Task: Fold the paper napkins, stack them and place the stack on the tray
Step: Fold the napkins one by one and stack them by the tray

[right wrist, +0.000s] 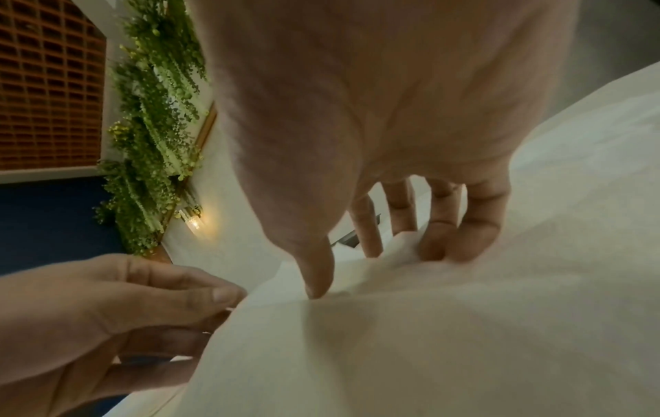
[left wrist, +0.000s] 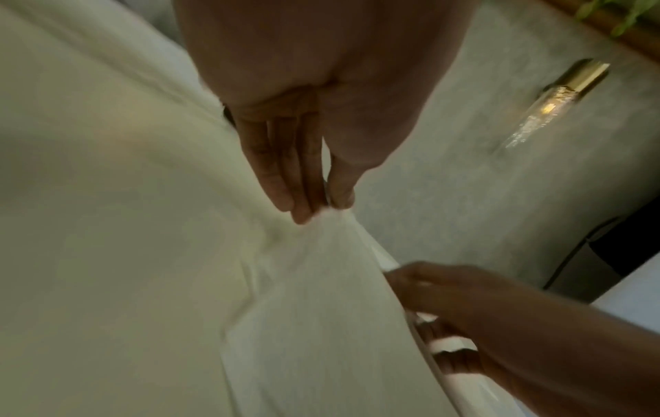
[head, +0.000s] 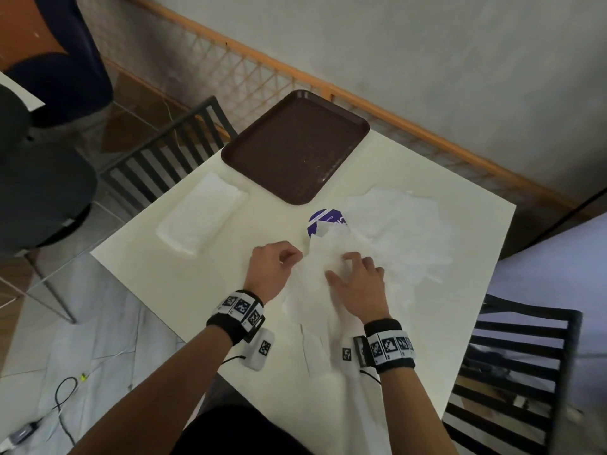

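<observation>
A single unfolded napkin [head: 315,280] is found lying on the table [head: 197,290] directly before the person, with its long axis running from about 7 o'clock to 1 o'clock. Its left edge is pinched between thumb and fingertips of the left hand [head: 271,269], as is confirmed in the left wrist view [left wrist: 303,208]. The right hand [head: 356,279] is spread upon the sheet's middle, fingertips pressed into the paper and nothing grasped. The pinched edge thus lies at 9 o'clock of the pressing fingers [right wrist: 434,248], close beside them. It is judged that the coming fold turns on this edge being carried over towards 3 o'clock, across the line held down by the right hand; the left hand is the nearer and is already engaged. A loose heap of unfolded napkins [head: 400,224] is noted at 1 o'clock, partly covering a purple disc [head: 323,218]. A folded stack [head: 200,216] rests at 10 o'clock, and the tray [head: 295,146] at 12 o'clock is seen bare.
</observation>
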{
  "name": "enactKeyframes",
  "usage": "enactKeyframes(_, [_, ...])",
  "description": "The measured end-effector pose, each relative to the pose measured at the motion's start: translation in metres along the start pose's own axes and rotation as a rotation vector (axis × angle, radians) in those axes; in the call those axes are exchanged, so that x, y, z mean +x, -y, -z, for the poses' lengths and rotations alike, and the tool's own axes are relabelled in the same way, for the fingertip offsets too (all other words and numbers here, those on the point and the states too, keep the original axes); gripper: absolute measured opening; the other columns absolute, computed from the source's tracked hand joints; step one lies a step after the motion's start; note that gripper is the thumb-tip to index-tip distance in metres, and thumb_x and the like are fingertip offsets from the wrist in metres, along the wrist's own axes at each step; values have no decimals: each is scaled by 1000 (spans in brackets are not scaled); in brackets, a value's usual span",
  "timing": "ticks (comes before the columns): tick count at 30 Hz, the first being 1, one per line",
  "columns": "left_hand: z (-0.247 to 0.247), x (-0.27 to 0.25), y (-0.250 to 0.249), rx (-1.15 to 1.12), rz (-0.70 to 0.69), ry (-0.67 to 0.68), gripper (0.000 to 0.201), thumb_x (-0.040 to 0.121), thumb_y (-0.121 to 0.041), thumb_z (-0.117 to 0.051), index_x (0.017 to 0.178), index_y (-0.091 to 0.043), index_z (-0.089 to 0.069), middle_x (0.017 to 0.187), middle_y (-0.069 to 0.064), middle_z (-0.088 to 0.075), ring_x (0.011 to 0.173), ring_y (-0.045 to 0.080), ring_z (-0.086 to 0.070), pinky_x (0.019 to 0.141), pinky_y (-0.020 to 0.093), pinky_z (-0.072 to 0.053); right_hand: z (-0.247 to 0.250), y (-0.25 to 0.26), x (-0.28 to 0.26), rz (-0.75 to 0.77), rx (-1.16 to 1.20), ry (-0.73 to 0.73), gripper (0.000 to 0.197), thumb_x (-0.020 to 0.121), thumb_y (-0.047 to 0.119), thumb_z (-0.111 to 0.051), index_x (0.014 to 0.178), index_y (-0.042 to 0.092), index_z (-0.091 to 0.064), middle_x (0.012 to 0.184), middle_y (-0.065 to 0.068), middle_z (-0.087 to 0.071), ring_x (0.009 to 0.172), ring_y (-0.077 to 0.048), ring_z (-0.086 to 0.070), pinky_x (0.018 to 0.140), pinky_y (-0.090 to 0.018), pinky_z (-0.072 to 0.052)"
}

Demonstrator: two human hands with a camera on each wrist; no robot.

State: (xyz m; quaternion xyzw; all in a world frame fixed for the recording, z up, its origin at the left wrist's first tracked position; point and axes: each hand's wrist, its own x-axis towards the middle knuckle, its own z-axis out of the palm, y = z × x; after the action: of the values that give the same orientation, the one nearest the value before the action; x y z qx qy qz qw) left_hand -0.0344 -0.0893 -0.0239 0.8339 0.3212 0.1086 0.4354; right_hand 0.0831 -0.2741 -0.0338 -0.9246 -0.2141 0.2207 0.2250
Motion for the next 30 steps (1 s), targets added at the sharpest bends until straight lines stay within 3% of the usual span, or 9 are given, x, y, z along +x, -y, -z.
enactKeyframes(5, [26, -1, -13, -116, -89, 67, 12, 97, -21, -77, 105, -23, -69, 102, -12, -74, 96, 2, -67, 84, 23, -56, 26, 3, -2, 105, -73, -5, 47, 100, 53, -70, 137, 24, -63, 120, 5, -69, 126, -31, -40, 99, -43, -26])
enactKeyframes(8, [37, -8, -28, -199, -131, 244, 68, 83, -44, -90, 140, -35, -54, 132, -21, -64, 125, -2, -58, 103, 13, -46, 50, 25, -10, 280, -23, -33, 36, 92, 62, -76, 111, 31, -74, 100, 16, -64, 119, -25, -40, 96, -40, -25])
enactKeyframes(10, [46, -10, -44, -248, -143, 303, 81, 79, -43, -93, 147, -39, -50, 134, -21, -65, 127, -2, -58, 107, 13, -45, 68, 46, -14, 392, 61, -48, 26, 89, 64, -77, 98, 41, -72, 99, 17, -65, 116, -21, -39, 97, -40, -27])
enactKeyframes(13, [66, -7, -61, -332, -141, 209, 47, 87, -31, -89, 129, -24, -70, 116, -8, -78, 107, 10, -73, 94, 31, -60, 94, 70, -12, 426, 125, -61, 30, 88, 71, -73, 102, 45, -69, 110, 19, -65, 121, -17, -37, 101, -39, -29])
enactKeyframes(16, [83, -8, -67, -450, -85, 77, 24, 93, -24, -82, 116, -17, -78, 104, -3, -82, 97, 16, -78, 86, 36, -65, 107, 66, 3, 277, 130, 192, 52, 79, 81, -76, 120, 51, -62, 123, 17, -64, 130, -12, -42, 112, -39, -38])
enactKeyframes(19, [98, -9, -62, -458, -92, -34, 22, 99, -27, -76, 120, -20, -76, 109, -7, -80, 101, 10, -77, 87, 30, -63, 97, 50, 8, 189, 476, 408, 69, 80, 53, -94, 139, 42, -59, 121, 0, -77, 120, -26, -70, 111, -40, -54])
enactKeyframes(23, [104, -5, -38, -358, -10, -129, 24, 103, -38, -70, 124, -26, -67, 110, -24, -76, 102, -7, -71, 93, 24, -60, 69, 45, -5, 161, 978, 320, 62, 96, 13, -81, 146, 38, -54, 109, -13, -80, 111, -35, -74, 101, -44, -59])
enactKeyframes(27, [95, -10, -11, -323, 155, -195, 69, 95, -49, -76, 152, -35, -39, 133, -26, -56, 113, 1, -62, 103, 28, -51, 44, 49, -9, 179, 1028, 243, 75, 101, 8, -74, 153, 52, -43, 118, -11, -79, 107, -23, -76, 93, -37, -64])
enactKeyframes(30, [88, -18, 7, -385, 125, -110, 89, 84, -45, -89, 154, -50, -35, 140, -39, -48, 124, 0, -59, 107, 30, -48, 26, 46, -2, 206, 853, 180, 48, 95, 14, -84, 134, 36, -69, 108, -1, -75, 100, -23, -70, 91, -32, -59])
